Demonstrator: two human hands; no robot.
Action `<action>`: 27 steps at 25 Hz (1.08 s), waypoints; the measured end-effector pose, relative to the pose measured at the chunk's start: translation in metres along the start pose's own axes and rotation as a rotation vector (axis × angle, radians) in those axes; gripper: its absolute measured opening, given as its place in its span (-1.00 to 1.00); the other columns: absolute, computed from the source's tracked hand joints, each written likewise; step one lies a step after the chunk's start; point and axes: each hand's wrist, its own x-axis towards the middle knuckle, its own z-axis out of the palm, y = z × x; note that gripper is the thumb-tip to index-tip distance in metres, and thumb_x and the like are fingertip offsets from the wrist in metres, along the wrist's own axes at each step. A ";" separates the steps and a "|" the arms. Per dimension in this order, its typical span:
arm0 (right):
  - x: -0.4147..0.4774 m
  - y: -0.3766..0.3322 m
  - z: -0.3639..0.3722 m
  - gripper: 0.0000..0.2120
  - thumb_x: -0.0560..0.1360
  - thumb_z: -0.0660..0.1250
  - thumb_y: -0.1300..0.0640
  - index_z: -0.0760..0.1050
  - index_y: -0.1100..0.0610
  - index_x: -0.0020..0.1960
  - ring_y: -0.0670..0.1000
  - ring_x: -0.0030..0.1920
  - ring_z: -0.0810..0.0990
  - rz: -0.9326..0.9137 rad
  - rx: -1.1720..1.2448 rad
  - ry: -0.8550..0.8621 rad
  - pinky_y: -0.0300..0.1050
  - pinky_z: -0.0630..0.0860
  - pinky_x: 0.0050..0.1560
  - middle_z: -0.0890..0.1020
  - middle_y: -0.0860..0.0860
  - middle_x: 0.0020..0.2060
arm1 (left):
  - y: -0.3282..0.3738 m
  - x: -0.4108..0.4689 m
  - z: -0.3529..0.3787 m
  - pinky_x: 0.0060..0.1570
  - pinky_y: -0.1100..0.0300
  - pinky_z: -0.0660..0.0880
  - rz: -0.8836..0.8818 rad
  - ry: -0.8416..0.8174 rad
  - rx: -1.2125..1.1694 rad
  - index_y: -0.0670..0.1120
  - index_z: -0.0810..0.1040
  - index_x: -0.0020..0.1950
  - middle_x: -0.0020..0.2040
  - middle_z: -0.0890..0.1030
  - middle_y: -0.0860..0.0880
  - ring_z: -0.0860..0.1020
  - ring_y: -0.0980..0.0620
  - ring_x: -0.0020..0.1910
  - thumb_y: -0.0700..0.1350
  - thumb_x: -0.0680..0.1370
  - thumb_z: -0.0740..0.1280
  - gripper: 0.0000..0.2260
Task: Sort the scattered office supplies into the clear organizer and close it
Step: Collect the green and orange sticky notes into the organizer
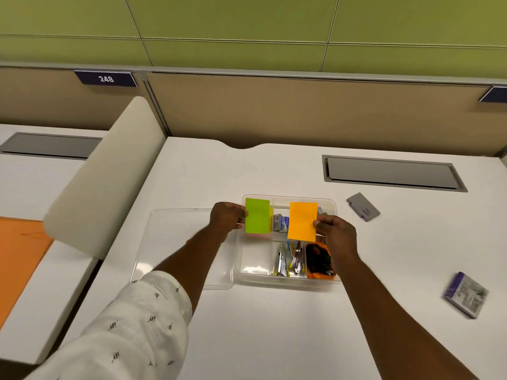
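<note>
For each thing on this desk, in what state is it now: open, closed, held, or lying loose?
Organizer: open, partly filled.
Lid: flat on the desk, left of the organizer.
Green notes: held by the left hand over the organizer.
Orange notes: held by the right hand over the organizer.
Gray flat piece: loose on the desk.
Purple box: loose on the desk.

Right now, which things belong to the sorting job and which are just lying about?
Job: clear organizer, lid, green pad in left hand, orange pad in right hand, grey flat piece and purple packet loose on the desk.
Just there: white divider, cable hatch, plate 248.
</note>
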 end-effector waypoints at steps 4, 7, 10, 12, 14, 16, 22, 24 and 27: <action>0.012 0.002 0.017 -0.88 0.49 0.41 0.33 0.65 0.15 -0.07 0.07 -0.17 0.73 -0.009 -0.048 -0.006 0.02 0.68 -0.22 0.72 0.04 -0.14 | 0.001 0.019 0.004 -0.43 0.22 0.55 -0.001 0.024 0.039 -0.32 0.65 -0.08 -0.27 0.64 -0.19 0.59 -0.03 -0.38 -0.36 0.44 0.43 -0.91; 0.022 0.003 0.026 -0.88 0.50 0.40 0.32 0.64 0.13 -0.06 0.07 -0.14 0.71 -0.005 -0.063 -0.002 -0.02 0.67 -0.17 0.71 0.04 -0.12 | -0.001 0.030 0.006 -0.40 0.22 0.54 0.005 0.019 0.084 -0.26 0.66 -0.16 -0.28 0.64 -0.18 0.58 -0.04 -0.37 -0.35 0.43 0.44 -0.96; 0.030 0.007 0.034 -0.89 0.50 0.41 0.32 0.64 0.16 -0.03 0.04 -0.15 0.70 -0.002 -0.076 -0.010 -0.15 0.64 -0.26 0.70 0.06 -0.09 | -0.007 0.037 0.007 -0.25 0.21 0.54 0.099 0.051 0.293 -0.15 0.69 -0.20 -0.28 0.67 -0.07 0.60 0.02 -0.29 -0.27 0.39 0.48 -0.96; 0.033 0.008 0.041 -0.89 0.50 0.41 0.33 0.64 0.18 -0.01 0.01 -0.20 0.70 0.010 -0.070 -0.027 -0.20 0.61 -0.33 0.70 0.06 -0.12 | -0.012 0.038 0.008 -0.11 0.20 0.52 0.200 0.084 0.474 -0.10 0.70 -0.19 -0.20 0.69 -0.01 0.60 0.06 -0.19 -0.23 0.37 0.50 -0.94; 0.035 0.010 0.048 -0.89 0.50 0.40 0.35 0.63 0.21 -0.01 0.01 -0.21 0.71 0.021 -0.068 -0.045 -0.14 0.64 -0.30 0.71 0.08 -0.13 | -0.020 0.036 0.008 -0.07 0.18 0.47 0.305 0.120 0.574 -0.08 0.65 -0.13 -0.09 0.63 -0.04 0.58 0.03 -0.09 -0.20 0.35 0.53 -0.86; 0.038 0.012 0.055 -0.87 0.49 0.40 0.35 0.63 0.25 0.03 0.10 -0.13 0.71 0.033 -0.086 -0.058 0.00 0.67 -0.17 0.70 0.14 -0.08 | -0.029 0.036 0.005 -0.01 0.15 0.44 0.389 0.143 0.620 -0.08 0.60 0.03 0.04 0.55 -0.08 0.55 -0.01 0.04 -0.16 0.34 0.56 -0.70; 0.045 0.019 0.089 -0.89 0.47 0.43 0.34 0.64 0.16 -0.11 0.08 -0.21 0.69 0.012 -0.206 -0.109 -0.18 0.60 -0.35 0.70 0.09 -0.19 | -0.045 0.035 -0.002 0.52 0.02 0.16 0.318 -0.022 0.598 -0.04 0.11 0.60 0.60 0.16 -0.01 0.15 0.04 0.56 0.26 0.55 0.29 -0.26; 0.049 0.023 0.104 -0.90 0.47 0.42 0.32 0.64 0.15 -0.12 0.13 -0.18 0.71 0.015 -0.233 -0.110 -0.05 0.65 -0.28 0.71 0.11 -0.18 | -0.050 0.033 -0.005 0.55 0.03 0.05 0.307 -0.095 0.630 -0.01 -0.04 0.62 0.62 0.02 0.01 0.02 0.06 0.59 0.35 0.55 0.14 -0.22; 0.054 0.029 0.122 -0.92 0.45 0.43 0.30 0.64 0.18 -0.08 0.20 -0.18 0.71 0.001 -0.316 -0.121 0.05 0.67 -0.21 0.70 0.16 -0.18 | -0.054 0.031 -0.007 0.56 0.01 -0.04 0.368 -0.133 0.764 -0.02 -0.14 0.61 0.63 -0.06 -0.01 -0.06 0.04 0.60 0.41 0.53 0.00 -0.19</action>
